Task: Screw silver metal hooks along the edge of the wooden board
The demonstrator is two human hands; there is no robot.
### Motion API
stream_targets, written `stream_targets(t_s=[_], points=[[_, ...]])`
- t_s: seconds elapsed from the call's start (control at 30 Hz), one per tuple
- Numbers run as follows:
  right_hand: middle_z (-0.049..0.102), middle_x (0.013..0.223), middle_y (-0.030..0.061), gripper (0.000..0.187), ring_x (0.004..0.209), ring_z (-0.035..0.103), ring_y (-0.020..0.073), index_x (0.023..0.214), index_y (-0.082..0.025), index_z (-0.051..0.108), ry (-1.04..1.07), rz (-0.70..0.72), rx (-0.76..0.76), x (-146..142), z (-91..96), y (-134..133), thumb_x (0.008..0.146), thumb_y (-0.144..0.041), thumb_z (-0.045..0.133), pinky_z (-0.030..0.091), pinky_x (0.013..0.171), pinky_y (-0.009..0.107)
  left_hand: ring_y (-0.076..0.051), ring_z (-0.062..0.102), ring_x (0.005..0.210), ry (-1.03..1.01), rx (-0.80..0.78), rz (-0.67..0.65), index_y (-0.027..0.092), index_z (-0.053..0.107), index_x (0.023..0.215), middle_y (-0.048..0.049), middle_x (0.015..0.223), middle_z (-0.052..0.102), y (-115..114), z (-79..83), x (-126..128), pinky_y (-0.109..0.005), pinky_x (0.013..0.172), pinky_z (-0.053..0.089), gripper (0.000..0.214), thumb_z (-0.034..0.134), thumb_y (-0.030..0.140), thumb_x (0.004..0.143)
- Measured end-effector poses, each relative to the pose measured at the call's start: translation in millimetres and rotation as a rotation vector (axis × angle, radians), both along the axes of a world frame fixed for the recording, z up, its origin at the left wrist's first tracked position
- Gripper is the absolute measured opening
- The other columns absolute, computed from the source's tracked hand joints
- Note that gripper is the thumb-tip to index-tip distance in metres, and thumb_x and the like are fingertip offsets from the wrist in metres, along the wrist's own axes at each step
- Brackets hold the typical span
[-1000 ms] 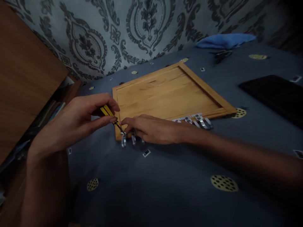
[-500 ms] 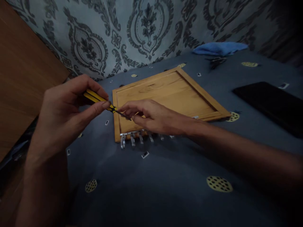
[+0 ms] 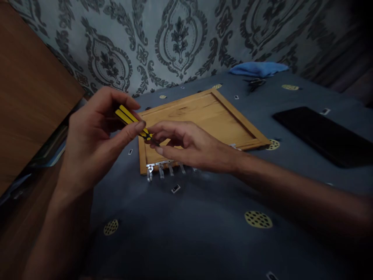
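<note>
My left hand pinches the yellow and black handle of a screwdriver, which slants down to the right. My right hand is at the screwdriver's lower end, its fingers and thumb curled together round the tip. Whether a small piece is between those fingers is hidden. Under both hands lies a framed wooden panel, flat on the bedding. A metal rail with several hooks runs along the panel's near edge, the hooks hanging over it; my right hand and forearm hide part of it.
Dark bedding with a pineapple print spreads under everything. A black flat object lies to the right. Toward the back are a blue cloth and a small dark item. Patterned wallpaper stands behind, wooden furniture at left.
My left hand and the screwdriver have moved a little right, closer to my right hand. The screwdriver's shaft is now mostly hidden by the right fingers. The view has shifted slightly.
</note>
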State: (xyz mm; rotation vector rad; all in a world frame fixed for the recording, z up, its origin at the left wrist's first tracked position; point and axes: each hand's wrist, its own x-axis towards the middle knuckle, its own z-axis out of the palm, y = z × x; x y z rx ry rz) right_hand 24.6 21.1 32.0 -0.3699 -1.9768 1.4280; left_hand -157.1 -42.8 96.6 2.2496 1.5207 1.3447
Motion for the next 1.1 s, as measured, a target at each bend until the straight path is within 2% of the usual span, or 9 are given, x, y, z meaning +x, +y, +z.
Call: stream_targets(t_s=[0.07, 0.13, 0.2, 0.3, 0.43, 0.57, 0.77, 0.97, 1.1], points=[[0.069, 0.118, 0.0130, 0.039, 0.110, 0.065, 0.0201, 0.130, -0.010, 0.058, -0.034, -0.002, -0.014, -6.3, -3.4, 2.6, 0.091, -0.012, 0.054, 0.054, 0.090, 0.032, -0.015, 0.062, 0.074, 0.030, -0.002, 0.062, 0.026, 0.067, 0.094, 0.0018, 0.085, 0.065, -3.5, 5.2, -1.7, -0.030, 0.061, 0.050, 0.017, 0.077, 0.028, 0.081], [0.072, 0.110, 0.0121, 0.040, 0.102, 0.068, 0.0207, 0.132, -0.010, 0.056, -0.149, 0.037, -0.014, -14.3, -7.9, 6.1, 0.093, -0.010, 0.051, 0.055, 0.086, 0.034, -0.016, 0.059, 0.071, 0.096, -0.016, 0.103, 0.026, 0.066, 0.097, 0.0011, 0.083, 0.063, -5.8, 9.3, -4.5, -0.031, 0.057, 0.045, 0.017, 0.075, 0.030, 0.082], [0.074, 0.105, 0.0105, 0.039, 0.095, 0.068, 0.0210, 0.132, -0.012, 0.055, -0.289, 0.079, 0.002, -22.8, -13.2, 8.7, 0.094, -0.010, 0.048, 0.056, 0.081, 0.033, -0.015, 0.057, 0.068, 0.186, -0.032, 0.108, 0.025, 0.066, 0.099, 0.0018, 0.078, 0.061, -6.4, 11.4, -8.0, -0.029, 0.055, 0.043, 0.017, 0.071, 0.031, 0.083], [0.073, 0.100, 0.0117, 0.035, 0.090, 0.068, 0.0208, 0.129, -0.009, 0.056, -0.374, 0.100, 0.054, -32.8, -21.2, 10.0, 0.096, -0.009, 0.045, 0.055, 0.075, 0.031, -0.012, 0.055, 0.062, 0.342, -0.046, 0.083, 0.022, 0.067, 0.100, 0.0029, 0.074, 0.061, -5.4, 11.3, -13.0, -0.023, 0.051, 0.041, 0.018, 0.068, 0.033, 0.085], [0.073, 0.094, 0.0099, 0.034, 0.080, 0.065, 0.0184, 0.130, -0.008, 0.055, -0.402, 0.125, 0.080, -37.6, -30.3, 10.3, 0.099, -0.013, 0.042, 0.053, 0.072, 0.031, -0.010, 0.054, 0.054, 0.445, -0.077, 0.075, 0.023, 0.067, 0.103, 0.0035, 0.075, 0.064, -4.4, 8.6, -16.1, -0.022, 0.045, 0.036, 0.020, 0.067, 0.034, 0.085], [0.070, 0.086, 0.0060, 0.038, 0.073, 0.062, 0.0167, 0.134, -0.008, 0.053, -0.414, 0.155, 0.059, -37.4, -36.8, 12.5, 0.097, -0.009, 0.043, 0.049, 0.070, 0.029, -0.011, 0.058, 0.061, 0.506, -0.166, 0.099, 0.025, 0.065, 0.108, 0.0033, 0.084, 0.068, -5.0, 7.3, -15.4, -0.024, 0.051, 0.038, 0.021, 0.060, 0.030, 0.088], [0.073, 0.100, 0.0094, 0.049, 0.083, 0.066, 0.0178, 0.140, -0.008, 0.050, -0.405, 0.179, 0.006, -35.9, -36.9, 16.0, 0.092, -0.004, 0.049, 0.051, 0.073, 0.029, -0.010, 0.060, 0.064, 0.569, -0.181, 0.082, 0.024, 0.064, 0.109, 0.0030, 0.090, 0.070, -4.8, 7.9, -16.2, -0.024, 0.054, 0.040, 0.021, 0.056, 0.032, 0.091], [0.073, 0.098, 0.0078, 0.044, 0.081, 0.064, 0.0162, 0.135, -0.010, 0.053, -0.409, 0.182, -0.019, -34.5, -35.9, 16.5, 0.092, -0.004, 0.048, 0.051, 0.071, 0.026, -0.009, 0.057, 0.062, 0.583, -0.218, 0.086, 0.023, 0.064, 0.109, 0.0039, 0.085, 0.068, -3.8, 7.2, -16.3, -0.023, 0.055, 0.039, 0.022, 0.057, 0.032, 0.091], [0.073, 0.100, 0.0085, 0.048, 0.086, 0.066, 0.0168, 0.136, -0.010, 0.052, -0.413, 0.191, -0.053, -33.2, -34.9, 16.6, 0.089, -0.001, 0.048, 0.051, 0.074, 0.026, -0.008, 0.056, 0.061, 0.583, -0.259, 0.063, 0.022, 0.063, 0.109, 0.0049, 0.081, 0.065, -2.9, 6.8, -14.8, -0.022, 0.055, 0.038, 0.020, 0.056, 0.028, 0.091]])
